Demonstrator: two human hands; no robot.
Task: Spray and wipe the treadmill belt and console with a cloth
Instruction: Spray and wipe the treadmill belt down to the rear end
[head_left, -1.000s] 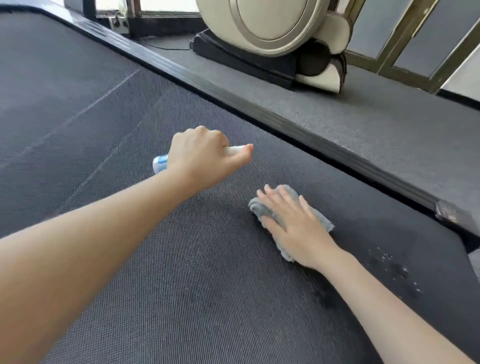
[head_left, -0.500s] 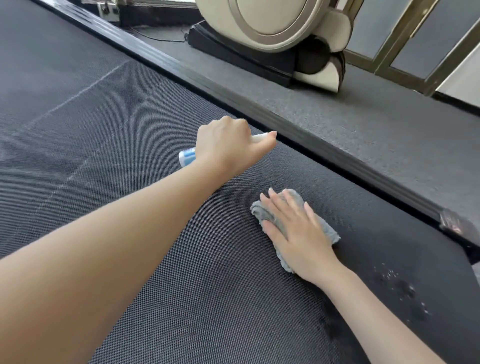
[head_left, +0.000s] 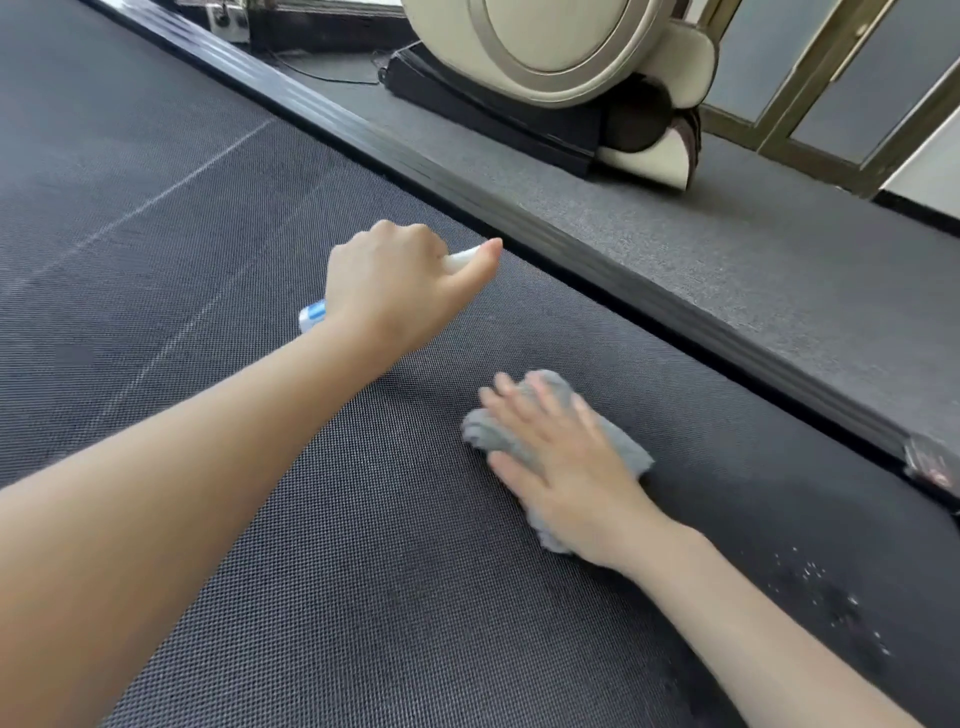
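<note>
- the left hand (head_left: 400, 291) is curled into a fist round a small spray bottle (head_left: 311, 316), held above the treadmill belt (head_left: 363, 571); the thumb points along the bottle's white top toward the side rail (head_left: 571, 249)
- only the two ends of the bottle show: a blue and white end sticking out by the wrist and a white end under the thumb; whether a finger is on the nozzle cannot be told
- the right hand (head_left: 561, 478) lies flat with fingers straight and spread, pressing a grey cloth (head_left: 623, 447) onto the belt; its fingers (head_left: 519, 410) are blurred
- the cloth is bunched under the palm, with edges showing past the fingertips, on the rail side and by the wrist; it sits near the belt's right edge, below and to the right of the left hand, the two hands apart
- the belt is dark and woven, with a thin pale line (head_left: 156, 200) running across it at upper left
- a patch of small wet droplets (head_left: 831, 597) sits on the belt just beside the right forearm, on the rail side
- beyond the black rail is grey carpeted floor (head_left: 727, 249), where a cream, rounded machine (head_left: 545, 47) stands on a black base
- gold-framed panels (head_left: 831, 67) stand at upper right
- the console is not in view
</note>
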